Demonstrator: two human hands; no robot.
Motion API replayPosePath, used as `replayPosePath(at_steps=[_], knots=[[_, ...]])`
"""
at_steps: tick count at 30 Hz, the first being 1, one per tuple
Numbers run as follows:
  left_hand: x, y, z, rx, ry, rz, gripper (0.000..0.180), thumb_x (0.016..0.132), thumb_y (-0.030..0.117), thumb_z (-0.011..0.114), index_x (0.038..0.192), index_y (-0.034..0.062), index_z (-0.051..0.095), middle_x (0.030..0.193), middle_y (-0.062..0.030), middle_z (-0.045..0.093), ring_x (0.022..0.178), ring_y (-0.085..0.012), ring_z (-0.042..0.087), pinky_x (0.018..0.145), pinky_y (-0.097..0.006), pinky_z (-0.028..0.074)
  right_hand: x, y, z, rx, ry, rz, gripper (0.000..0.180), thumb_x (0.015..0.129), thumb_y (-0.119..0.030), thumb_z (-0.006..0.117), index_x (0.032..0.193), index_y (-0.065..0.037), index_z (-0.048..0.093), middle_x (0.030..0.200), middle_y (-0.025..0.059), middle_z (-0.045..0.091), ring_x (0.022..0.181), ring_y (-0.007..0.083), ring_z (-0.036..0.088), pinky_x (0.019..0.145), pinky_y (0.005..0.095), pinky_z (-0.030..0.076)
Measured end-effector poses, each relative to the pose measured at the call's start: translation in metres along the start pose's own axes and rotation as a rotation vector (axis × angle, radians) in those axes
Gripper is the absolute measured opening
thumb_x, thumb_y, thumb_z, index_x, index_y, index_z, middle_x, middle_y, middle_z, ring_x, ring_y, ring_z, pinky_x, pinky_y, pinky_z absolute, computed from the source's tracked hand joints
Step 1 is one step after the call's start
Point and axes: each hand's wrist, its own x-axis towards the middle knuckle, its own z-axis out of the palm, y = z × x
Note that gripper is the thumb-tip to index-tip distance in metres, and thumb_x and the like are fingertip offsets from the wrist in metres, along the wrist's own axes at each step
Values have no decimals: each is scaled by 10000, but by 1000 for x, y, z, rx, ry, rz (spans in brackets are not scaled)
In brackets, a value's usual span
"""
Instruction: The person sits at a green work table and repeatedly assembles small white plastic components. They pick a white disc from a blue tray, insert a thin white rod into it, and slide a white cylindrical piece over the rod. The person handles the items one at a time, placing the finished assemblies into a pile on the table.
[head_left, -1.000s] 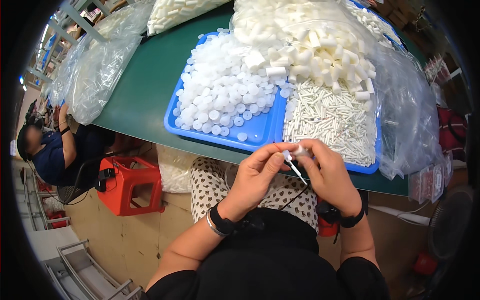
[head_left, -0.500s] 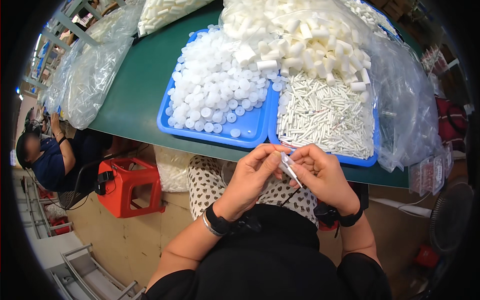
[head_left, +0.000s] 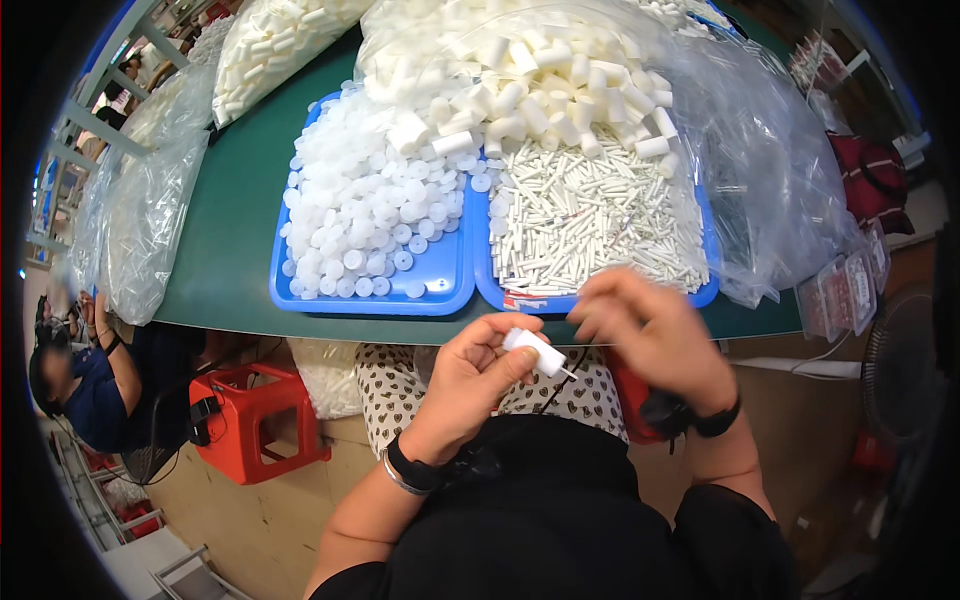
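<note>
My left hand (head_left: 470, 372) grips a white foam cylinder (head_left: 545, 355) between thumb and fingers, just off the table's front edge. A thin white stick pokes out of the cylinder's lower right end, and its other end sits by the fingertips. My right hand (head_left: 655, 335) is apart from it, over the front edge of the right blue tray (head_left: 712, 245). Motion smears its fingers, so whether they hold anything is unclear. Thin white sticks (head_left: 590, 225) fill that tray, with thick white foam cylinders (head_left: 560, 85) heaped behind, spilling from a clear bag.
A left blue tray (head_left: 440, 275) carries many translucent round discs (head_left: 385, 215). Both trays rest on the green table (head_left: 225, 225). Clear plastic bags (head_left: 150, 220) lie at the sides. A red stool (head_left: 255, 425) and another seated person (head_left: 90, 380) are at the left, a fan (head_left: 905, 370) at the right.
My right hand has parted from the cylinder and moved right, toward the tray of sticks. My left hand now holds the cylinder alone. The whole view has shifted.
</note>
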Motion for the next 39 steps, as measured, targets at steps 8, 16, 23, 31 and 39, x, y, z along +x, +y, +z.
replayPosePath(at_steps=[8,16,23,31,39], knots=[[-1,1,-1,-316,-87,-67,167,1019,212,488,1116,79,461,1014,-160,638,699,-113,560,611,-241,476,19,86,-146,-1225,445,11,217,863,-7,501,1052,-2,608,1003,222,610,917,423,606,781,473,497],[-1,6,-1,-315,-95,-105,179,1024,213,501,1080,42,506,1030,-116,640,706,-96,563,647,-224,484,30,106,-153,-1336,311,174,146,874,-16,504,1006,-2,566,974,219,587,883,443,587,755,501,478],[3,-2,-5,-314,-82,-101,198,1016,218,510,998,22,531,1057,-140,634,707,-114,559,673,-245,496,49,95,-155,-1226,618,61,283,922,-137,564,1192,-53,545,1043,215,619,941,441,603,785,484,491],[4,-2,-7,-386,-57,-73,198,1020,201,498,1053,10,540,1088,-126,621,759,-115,560,726,-248,492,49,115,-161,-1185,529,0,393,886,-63,592,1261,21,511,1078,246,627,949,433,615,832,459,496],[4,-7,-15,-443,-32,-72,235,1019,248,518,1032,18,563,971,-57,598,766,-94,568,693,-239,485,49,88,-142,-1268,413,156,297,897,-96,597,1192,-60,581,1020,229,641,929,422,615,780,444,492]])
